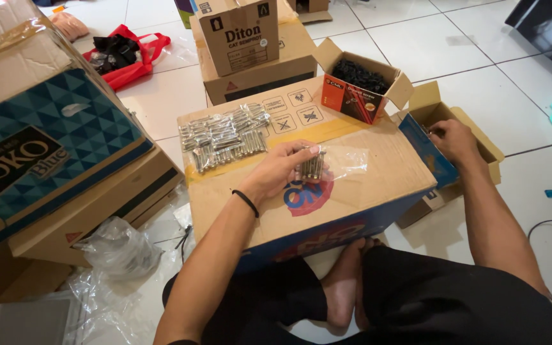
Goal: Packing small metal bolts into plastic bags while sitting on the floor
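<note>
We are filling a little clear bag (343, 160) with shiny silver bolts (313, 167). Our left hand (282, 169) pinches the bag's mouth shut around the bolts, over the big cardboard box (365, 185) we use as a table. Our right hand (452, 139) dips into a small open box (474, 137); we cannot tell how its fingers sit. It looks like more bolts must go in next. Filled bags (225, 135) lie in a pile. An orange box (359, 89) holds black screws (359, 75).

I sit on a glossy white tiled floor (416, 45) with dark grout lines, stacked brown cardboard boxes (250, 64) around me, daylight reflecting.
</note>
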